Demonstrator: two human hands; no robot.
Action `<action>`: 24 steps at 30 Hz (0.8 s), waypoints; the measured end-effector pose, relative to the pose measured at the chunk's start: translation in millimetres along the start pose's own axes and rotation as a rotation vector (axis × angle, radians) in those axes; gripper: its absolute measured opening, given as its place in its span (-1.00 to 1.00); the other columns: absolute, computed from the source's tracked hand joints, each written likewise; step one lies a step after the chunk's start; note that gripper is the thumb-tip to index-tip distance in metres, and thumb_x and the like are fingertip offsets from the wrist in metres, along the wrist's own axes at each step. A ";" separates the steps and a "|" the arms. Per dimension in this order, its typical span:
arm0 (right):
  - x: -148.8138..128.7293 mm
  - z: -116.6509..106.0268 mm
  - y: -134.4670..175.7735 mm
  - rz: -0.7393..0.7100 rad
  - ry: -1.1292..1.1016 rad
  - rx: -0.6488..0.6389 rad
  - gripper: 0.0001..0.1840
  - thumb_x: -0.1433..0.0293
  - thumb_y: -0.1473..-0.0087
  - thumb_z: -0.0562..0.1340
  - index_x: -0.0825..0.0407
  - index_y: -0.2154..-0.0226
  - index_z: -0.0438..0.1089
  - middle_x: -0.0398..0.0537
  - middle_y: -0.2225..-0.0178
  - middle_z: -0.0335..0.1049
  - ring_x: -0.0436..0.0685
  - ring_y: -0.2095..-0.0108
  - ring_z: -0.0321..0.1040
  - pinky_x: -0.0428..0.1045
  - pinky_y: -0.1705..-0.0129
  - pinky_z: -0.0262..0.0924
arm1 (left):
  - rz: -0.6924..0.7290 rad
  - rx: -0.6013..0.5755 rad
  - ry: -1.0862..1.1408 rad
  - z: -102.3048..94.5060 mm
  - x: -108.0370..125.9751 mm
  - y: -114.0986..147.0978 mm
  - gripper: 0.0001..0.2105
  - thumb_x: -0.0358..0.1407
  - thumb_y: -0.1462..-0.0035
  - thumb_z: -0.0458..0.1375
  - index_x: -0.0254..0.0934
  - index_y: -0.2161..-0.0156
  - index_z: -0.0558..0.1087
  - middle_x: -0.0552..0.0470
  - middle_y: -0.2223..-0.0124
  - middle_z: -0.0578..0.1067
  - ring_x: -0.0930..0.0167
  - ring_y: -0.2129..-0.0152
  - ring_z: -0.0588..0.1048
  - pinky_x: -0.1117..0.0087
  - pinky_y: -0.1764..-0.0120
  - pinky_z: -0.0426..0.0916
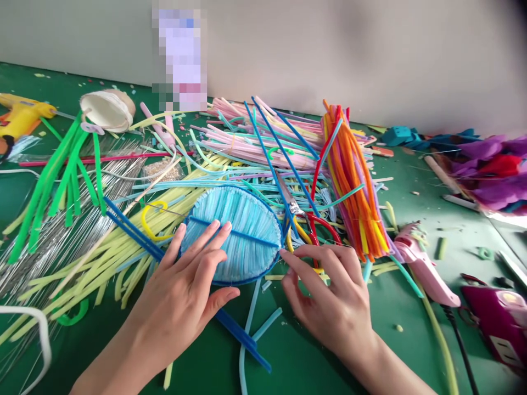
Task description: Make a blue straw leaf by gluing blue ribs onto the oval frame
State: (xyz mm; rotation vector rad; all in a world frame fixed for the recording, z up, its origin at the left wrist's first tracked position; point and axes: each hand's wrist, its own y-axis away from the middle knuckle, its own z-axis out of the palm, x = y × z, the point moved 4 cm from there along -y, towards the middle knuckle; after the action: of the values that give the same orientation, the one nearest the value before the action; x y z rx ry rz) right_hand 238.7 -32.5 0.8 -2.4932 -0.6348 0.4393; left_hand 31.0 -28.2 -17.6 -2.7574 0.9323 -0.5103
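Observation:
A light blue oval piece (239,263) of side-by-side fuzzy strips, edged in darker blue, lies in front of me. Across its face runs a dark blue pipe cleaner (251,238). My left hand (187,285) rests on the oval's left part, fingers spread, fingertips at the pipe cleaner. At the oval's right rim, my right hand (329,291) has curled fingers, with the index fingertip at the pipe cleaner's end; the thumb's contact is partly hidden. Red-and-yellow-handled scissors (294,207) lie just beyond, under loose blue pipe cleaners (263,148).
An orange pipe cleaner bundle (354,181) stands right of the scissors. Pale yellow strips (164,219) and metal wires (102,186) spread leftward. A yellow glue gun (24,115) lies far left. A pink corded tool (428,269) and purple case (489,312) sit right.

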 end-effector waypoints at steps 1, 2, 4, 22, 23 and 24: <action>0.3 0.1 0.1 0.000 -0.001 0.000 -0.70 0.59 0.02 0.36 0.11 0.16 0.51 0.09 0.26 0.50 0.23 0.25 0.27 0.15 0.21 0.31 | 0.001 -0.001 0.000 0.4 0.8 -0.3 -0.80 -0.18 -0.36 0.03 -0.29 0.10 0.29 -0.29 -0.32 0.30 0.16 -0.32 0.18 -0.05 -0.32 -0.06; 0.5 0.2 0.2 0.000 0.001 0.003 -0.69 0.59 0.02 0.36 0.12 0.15 0.51 0.09 0.27 0.49 0.22 0.26 0.27 0.14 0.22 0.31 | 0.001 -0.003 -0.001 0.6 1.4 -0.7 -0.80 -0.17 -0.36 0.03 -0.29 0.09 0.29 -0.29 -0.32 0.30 0.16 -0.32 0.19 -0.05 -0.32 -0.06; 0.8 0.6 0.5 -0.001 0.008 0.012 -0.69 0.60 0.02 0.37 0.14 0.15 0.51 0.08 0.29 0.48 0.20 0.27 0.27 0.13 0.23 0.32 | 0.005 -0.007 -0.005 0.5 2.3 -1.0 -0.79 -0.17 -0.35 0.04 -0.29 0.09 0.29 -0.29 -0.32 0.29 0.16 -0.32 0.18 -0.06 -0.32 -0.06; 8.9 13.9 -11.5 0.082 -0.128 -0.026 -0.87 0.51 -0.11 0.34 0.07 0.23 0.50 0.01 0.30 0.46 0.14 0.27 0.29 0.08 0.19 0.32 | 0.029 0.008 -0.012 -0.9 4.7 -2.8 -0.74 -0.16 -0.33 0.08 -0.33 0.05 0.29 -0.39 -0.33 0.26 0.13 -0.30 0.22 -0.06 -0.30 -0.01; 9.4 14.4 -12.0 0.082 -0.136 -0.026 -0.87 0.51 -0.11 0.33 0.07 0.23 0.50 0.00 0.30 0.47 0.14 0.27 0.29 0.08 0.18 0.32 | 0.030 0.011 -0.012 -1.3 4.9 -2.7 -0.74 -0.16 -0.33 0.08 -0.34 0.05 0.29 -0.41 -0.33 0.25 0.13 -0.30 0.22 -0.06 -0.30 -0.01; 9.9 14.9 -12.4 0.083 -0.142 -0.027 -0.88 0.51 -0.11 0.33 0.06 0.24 0.49 -0.01 0.30 0.47 0.14 0.27 0.29 0.07 0.18 0.32 | 0.031 0.012 -0.012 -1.4 5.2 -2.7 -0.73 -0.16 -0.33 0.08 -0.35 0.05 0.29 -0.42 -0.33 0.25 0.12 -0.30 0.22 -0.06 -0.30 0.00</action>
State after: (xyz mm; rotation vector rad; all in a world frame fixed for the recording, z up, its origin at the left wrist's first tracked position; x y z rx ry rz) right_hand 236.4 -11.9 -6.1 -2.5367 -0.5973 0.6477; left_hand 35.9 -29.4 -14.2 -2.7282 0.9648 -0.4922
